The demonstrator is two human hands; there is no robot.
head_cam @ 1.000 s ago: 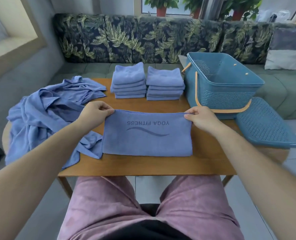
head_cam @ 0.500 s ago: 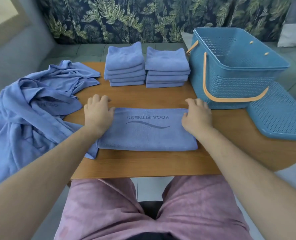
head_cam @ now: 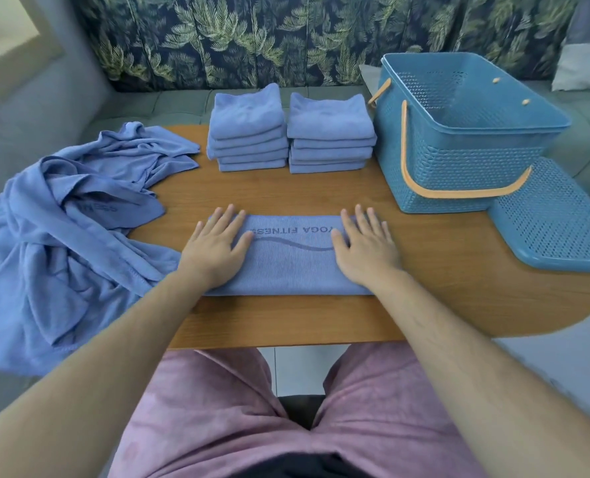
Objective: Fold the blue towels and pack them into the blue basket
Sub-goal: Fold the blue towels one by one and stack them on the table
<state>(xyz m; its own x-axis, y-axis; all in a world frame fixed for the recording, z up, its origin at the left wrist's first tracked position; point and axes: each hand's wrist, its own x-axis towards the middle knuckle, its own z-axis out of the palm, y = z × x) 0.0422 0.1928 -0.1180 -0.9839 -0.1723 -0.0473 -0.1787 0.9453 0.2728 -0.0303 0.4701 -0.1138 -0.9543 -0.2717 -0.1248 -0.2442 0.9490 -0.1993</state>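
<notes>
A blue towel (head_cam: 288, 260) printed "YOGA FITNESS" lies folded into a long strip on the wooden table (head_cam: 442, 288) in front of me. My left hand (head_cam: 216, 244) presses flat on its left end with straight fingers. My right hand (head_cam: 366, 244) presses flat on its right end the same way. Two stacks of folded blue towels stand behind it, the left stack (head_cam: 247, 127) and the right stack (head_cam: 330, 132). The blue basket (head_cam: 466, 160) with orange handles stands at the right, and no towel shows inside it. A heap of unfolded blue towels (head_cam: 62, 229) covers the table's left end.
The basket's perforated blue lid (head_cam: 556, 219) lies on the table's right end, overhanging the edge. A leaf-patterned sofa (head_cam: 252, 39) runs behind the table. My knees in pink shorts (head_cam: 217, 415) are under the near edge.
My hands released the towel's far corners and now lie flat on its two ends, having moved slightly inward. The camera view tilted downward and closer.
</notes>
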